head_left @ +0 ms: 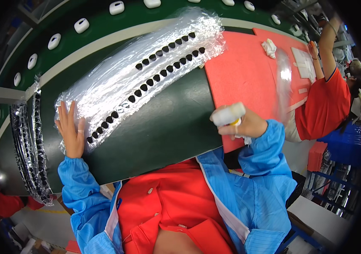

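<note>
Plastic tray [146, 72] of dark little parts lies on the green table [167, 127], left hand [72, 131] spread flat on its end; right hand [244, 125] grips a white bottle [229, 114], wiping seemingly not yet started.

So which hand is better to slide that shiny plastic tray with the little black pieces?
Probably the left hand: it lies flat on the near end of the clear plastic tray. The right hand is busy holding a small white bottle, off to the side over the red mat.

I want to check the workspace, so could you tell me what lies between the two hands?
In the head view, only bare dark green table lies between the left hand on the plastic tray and the right hand.
</note>
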`<control>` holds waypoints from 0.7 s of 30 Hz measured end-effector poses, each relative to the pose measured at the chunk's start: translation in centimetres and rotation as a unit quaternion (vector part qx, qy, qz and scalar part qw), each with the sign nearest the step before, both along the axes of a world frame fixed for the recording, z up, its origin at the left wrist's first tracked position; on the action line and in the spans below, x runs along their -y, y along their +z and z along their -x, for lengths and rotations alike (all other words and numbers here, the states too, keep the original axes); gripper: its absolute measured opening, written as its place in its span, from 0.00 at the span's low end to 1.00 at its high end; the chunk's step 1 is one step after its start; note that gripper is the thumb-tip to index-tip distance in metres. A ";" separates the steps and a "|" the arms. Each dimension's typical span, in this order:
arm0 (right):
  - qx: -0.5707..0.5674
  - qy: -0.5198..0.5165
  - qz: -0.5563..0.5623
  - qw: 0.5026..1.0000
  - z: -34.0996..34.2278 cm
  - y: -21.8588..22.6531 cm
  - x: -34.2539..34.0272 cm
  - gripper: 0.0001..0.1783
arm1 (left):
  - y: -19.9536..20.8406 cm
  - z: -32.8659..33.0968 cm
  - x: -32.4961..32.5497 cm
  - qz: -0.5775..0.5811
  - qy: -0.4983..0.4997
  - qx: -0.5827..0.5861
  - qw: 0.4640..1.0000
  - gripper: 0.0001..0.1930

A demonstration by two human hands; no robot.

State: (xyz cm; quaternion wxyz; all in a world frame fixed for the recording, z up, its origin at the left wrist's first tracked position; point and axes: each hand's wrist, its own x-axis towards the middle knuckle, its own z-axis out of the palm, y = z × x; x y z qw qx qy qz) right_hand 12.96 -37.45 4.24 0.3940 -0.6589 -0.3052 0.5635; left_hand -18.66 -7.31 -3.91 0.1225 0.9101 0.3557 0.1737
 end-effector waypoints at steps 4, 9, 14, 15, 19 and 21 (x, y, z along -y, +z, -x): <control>-0.174 -0.018 -0.067 0.982 -2.3 1.8 -2.2 0.14 | 4.8 0.2 1.8 -0.044 -0.035 -0.142 0.988 0.24; -0.292 0.057 -0.098 0.950 -1.6 2.2 -4.9 0.14 | 13.0 -6.7 5.1 0.127 -0.295 0.112 0.940 0.14; -0.265 0.080 -0.056 0.959 0.3 2.6 -8.0 0.17 | 12.3 -11.7 7.8 0.228 -0.372 0.191 0.879 0.11; -0.260 0.071 -0.048 0.962 0.4 2.5 -8.3 0.17 | 12.0 -12.2 8.1 0.272 -0.364 0.181 0.872 0.10; -0.239 0.034 -0.047 0.969 0.7 1.9 -9.2 0.16 | 11.3 -13.3 8.3 0.450 -0.280 0.084 0.844 0.06; -0.229 0.025 -0.034 0.972 0.8 2.2 -9.6 0.15 | 10.5 -13.6 8.3 0.495 -0.269 0.089 0.821 0.05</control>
